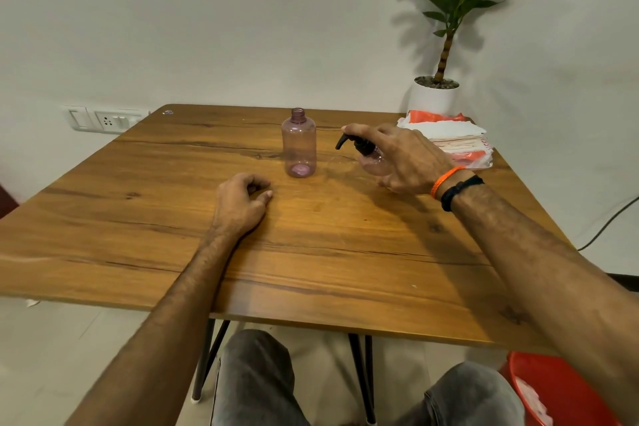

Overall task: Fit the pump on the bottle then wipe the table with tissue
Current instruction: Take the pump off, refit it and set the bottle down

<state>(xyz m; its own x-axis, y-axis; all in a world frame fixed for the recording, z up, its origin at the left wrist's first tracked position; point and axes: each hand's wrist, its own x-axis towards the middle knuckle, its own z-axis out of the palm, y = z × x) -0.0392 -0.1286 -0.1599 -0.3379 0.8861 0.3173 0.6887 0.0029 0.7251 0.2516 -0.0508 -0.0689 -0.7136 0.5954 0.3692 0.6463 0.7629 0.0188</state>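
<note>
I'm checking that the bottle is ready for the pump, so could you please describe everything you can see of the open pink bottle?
The bottle is a small round one of translucent pink plastic, with rounded shoulders and a short threaded neck. Its mouth is open, with no cap or pump on it, and it looks empty. It stands upright on the wooden table, towards the far middle. Neither hand touches it.
</note>
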